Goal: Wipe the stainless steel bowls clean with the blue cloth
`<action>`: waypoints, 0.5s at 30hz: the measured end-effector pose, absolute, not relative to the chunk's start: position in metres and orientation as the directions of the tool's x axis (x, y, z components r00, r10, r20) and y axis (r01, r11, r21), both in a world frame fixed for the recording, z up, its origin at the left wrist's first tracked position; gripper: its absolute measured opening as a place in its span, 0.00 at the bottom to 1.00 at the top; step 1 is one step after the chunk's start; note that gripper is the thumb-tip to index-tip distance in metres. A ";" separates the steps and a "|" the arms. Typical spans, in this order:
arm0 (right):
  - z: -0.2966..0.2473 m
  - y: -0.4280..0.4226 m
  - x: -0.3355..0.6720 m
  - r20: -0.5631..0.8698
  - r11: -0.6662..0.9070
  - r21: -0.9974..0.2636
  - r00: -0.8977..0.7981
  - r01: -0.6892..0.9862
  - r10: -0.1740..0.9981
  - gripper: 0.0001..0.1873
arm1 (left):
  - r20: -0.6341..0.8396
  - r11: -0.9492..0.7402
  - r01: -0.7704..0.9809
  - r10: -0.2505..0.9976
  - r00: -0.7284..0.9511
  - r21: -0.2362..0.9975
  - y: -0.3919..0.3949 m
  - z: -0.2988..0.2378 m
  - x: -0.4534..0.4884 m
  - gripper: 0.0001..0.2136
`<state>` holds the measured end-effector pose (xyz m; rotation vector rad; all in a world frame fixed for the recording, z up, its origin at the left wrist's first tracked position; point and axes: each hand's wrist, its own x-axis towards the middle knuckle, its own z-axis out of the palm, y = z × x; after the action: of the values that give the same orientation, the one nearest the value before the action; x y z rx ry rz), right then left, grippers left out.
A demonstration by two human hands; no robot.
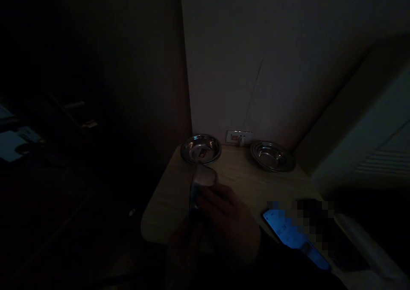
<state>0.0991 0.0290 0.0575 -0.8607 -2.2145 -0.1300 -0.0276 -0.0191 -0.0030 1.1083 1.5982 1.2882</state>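
Observation:
In the dim light, a shiny metal dish is held tilted up above the front of the small table, its lower part hidden by my hands. My left hand is closed at its lower left side, mostly in shadow. Across the face of the dish lies my right hand, fingers together and bent. A small bluish patch shows by its fingertips; whether it is a cloth or a reflection I cannot tell. Just behind the held dish, a round steel dish with a dark red label rests on the table.
Stacked steel dishes sit at the table's back right. A wall socket with a plug is behind the wooden tabletop. To the right lie a lit phone and a dark object. The left side is very dark.

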 end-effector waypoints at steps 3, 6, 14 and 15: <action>0.060 0.039 0.104 0.669 0.798 -0.179 -0.524 0.576 0.528 0.17 | -0.069 0.114 0.140 0.955 -0.289 0.984 -0.018 -0.002 -0.031 0.14; 0.058 0.044 0.114 0.693 0.813 -0.174 -0.517 0.555 0.501 0.17 | -0.080 0.117 0.121 0.958 -0.274 0.986 -0.016 0.001 -0.033 0.15; 0.064 0.048 0.113 0.698 0.833 -0.124 -0.549 0.539 0.459 0.15 | -0.091 0.130 0.125 0.956 -0.279 0.984 -0.016 -0.001 -0.029 0.15; 0.064 0.048 0.114 0.702 0.831 -0.133 -0.541 0.540 0.463 0.15 | -0.090 0.131 0.129 0.955 -0.284 0.983 -0.015 -0.002 -0.030 0.15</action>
<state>0.1144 0.0482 0.0636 -0.7292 -2.2329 -0.1260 -0.0296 -0.0154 -0.0017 1.0844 1.5772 1.2520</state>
